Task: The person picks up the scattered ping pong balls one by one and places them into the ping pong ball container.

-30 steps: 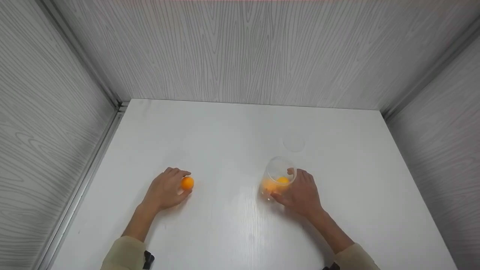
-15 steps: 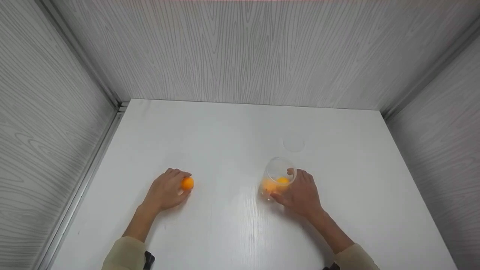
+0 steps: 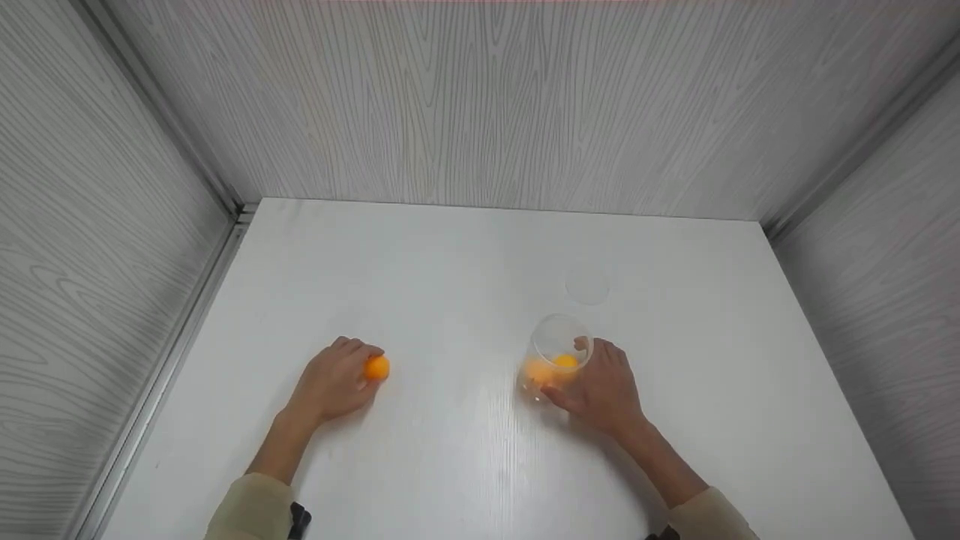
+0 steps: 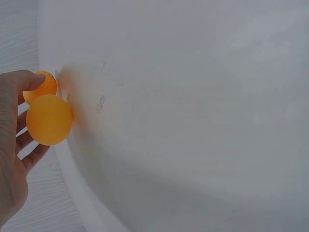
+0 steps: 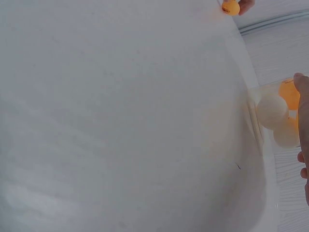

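In the head view my left hand [image 3: 336,381] is curled around an orange table tennis ball [image 3: 376,367] on the white table. The left wrist view shows two orange balls at this hand: the thumb touches the farther one [image 4: 47,87], and a nearer one [image 4: 49,120] sits within the palm, hidden from above. My right hand [image 3: 598,386] grips the side of a clear plastic cup [image 3: 556,324], which stands upright. Inside the cup, the right wrist view shows white balls [image 5: 272,111] and orange balls [image 5: 289,94], partly covered by the fingers.
A thin clear disc [image 3: 587,286] lies flat on the table [image 3: 442,277] just behind the cup. Grey wood-grain panels rise along the back [image 3: 480,105], left [image 3: 97,247] and right [image 3: 885,247] sides.
The left fingers have drawn slightly closer around the ball, which has shifted a little to the right. The right hand and the cup have stayed in place.
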Demonstrator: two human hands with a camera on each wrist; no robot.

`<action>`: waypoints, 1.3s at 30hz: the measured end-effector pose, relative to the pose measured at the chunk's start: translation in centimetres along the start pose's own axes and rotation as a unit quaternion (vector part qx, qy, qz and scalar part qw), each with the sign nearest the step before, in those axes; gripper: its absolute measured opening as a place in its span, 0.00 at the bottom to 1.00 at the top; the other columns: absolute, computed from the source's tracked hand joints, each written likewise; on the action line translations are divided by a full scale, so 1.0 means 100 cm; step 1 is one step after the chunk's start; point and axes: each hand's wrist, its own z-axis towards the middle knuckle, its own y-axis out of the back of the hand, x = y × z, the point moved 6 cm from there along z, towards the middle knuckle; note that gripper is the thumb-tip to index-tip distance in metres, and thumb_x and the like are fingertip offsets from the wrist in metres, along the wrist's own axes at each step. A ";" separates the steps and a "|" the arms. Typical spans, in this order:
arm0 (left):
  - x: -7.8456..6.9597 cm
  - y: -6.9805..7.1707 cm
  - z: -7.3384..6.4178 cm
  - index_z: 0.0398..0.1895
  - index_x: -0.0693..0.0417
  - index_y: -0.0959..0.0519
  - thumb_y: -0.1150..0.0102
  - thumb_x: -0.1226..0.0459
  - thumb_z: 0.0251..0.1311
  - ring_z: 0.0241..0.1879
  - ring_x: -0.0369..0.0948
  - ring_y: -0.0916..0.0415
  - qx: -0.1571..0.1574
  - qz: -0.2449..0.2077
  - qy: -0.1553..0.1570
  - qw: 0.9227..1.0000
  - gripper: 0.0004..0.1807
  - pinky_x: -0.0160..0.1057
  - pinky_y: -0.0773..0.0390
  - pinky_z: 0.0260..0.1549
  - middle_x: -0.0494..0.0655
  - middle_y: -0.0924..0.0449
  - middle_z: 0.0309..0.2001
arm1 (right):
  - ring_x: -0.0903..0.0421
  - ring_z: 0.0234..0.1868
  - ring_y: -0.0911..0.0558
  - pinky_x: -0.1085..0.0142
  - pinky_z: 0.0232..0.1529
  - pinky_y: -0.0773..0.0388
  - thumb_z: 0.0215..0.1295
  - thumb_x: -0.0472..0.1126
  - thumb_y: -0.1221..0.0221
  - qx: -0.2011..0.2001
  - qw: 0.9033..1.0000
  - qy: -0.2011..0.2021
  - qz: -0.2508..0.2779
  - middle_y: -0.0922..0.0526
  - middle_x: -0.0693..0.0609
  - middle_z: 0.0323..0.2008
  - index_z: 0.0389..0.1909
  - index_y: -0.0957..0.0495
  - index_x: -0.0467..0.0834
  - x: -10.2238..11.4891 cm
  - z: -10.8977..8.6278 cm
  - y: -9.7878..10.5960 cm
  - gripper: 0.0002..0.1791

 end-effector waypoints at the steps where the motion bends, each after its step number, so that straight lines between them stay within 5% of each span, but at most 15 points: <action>1: -0.001 0.001 0.000 0.51 0.56 0.15 0.28 0.61 0.59 0.45 0.49 0.20 -0.003 0.000 -0.002 1.000 0.17 0.48 0.14 0.51 0.50 0.12 0.45 | 0.43 0.47 0.19 0.49 0.56 0.19 0.51 0.73 0.32 0.000 1.000 0.000 0.000 0.17 0.42 0.44 0.55 0.25 0.36 0.000 0.000 0.000 0.47; 24: -0.021 0.004 0.012 0.51 0.51 0.14 0.27 0.59 0.58 0.49 0.46 0.18 -0.023 -0.045 0.002 0.999 0.18 0.45 0.14 0.55 0.45 0.11 0.47 | 0.42 0.51 0.19 0.48 0.60 0.22 0.48 0.70 0.29 0.024 0.999 -0.021 0.002 0.17 0.42 0.46 0.55 0.25 0.35 0.001 0.002 0.001 0.47; 39: -0.055 0.018 0.030 0.53 0.48 0.14 0.25 0.60 0.57 0.51 0.43 0.18 -0.054 -0.092 -0.036 0.994 0.19 0.43 0.14 0.56 0.42 0.11 0.48 | 0.43 0.49 0.20 0.48 0.59 0.21 0.49 0.69 0.29 0.020 1.000 -0.013 -0.004 0.17 0.42 0.47 0.57 0.25 0.36 0.000 0.002 0.000 0.47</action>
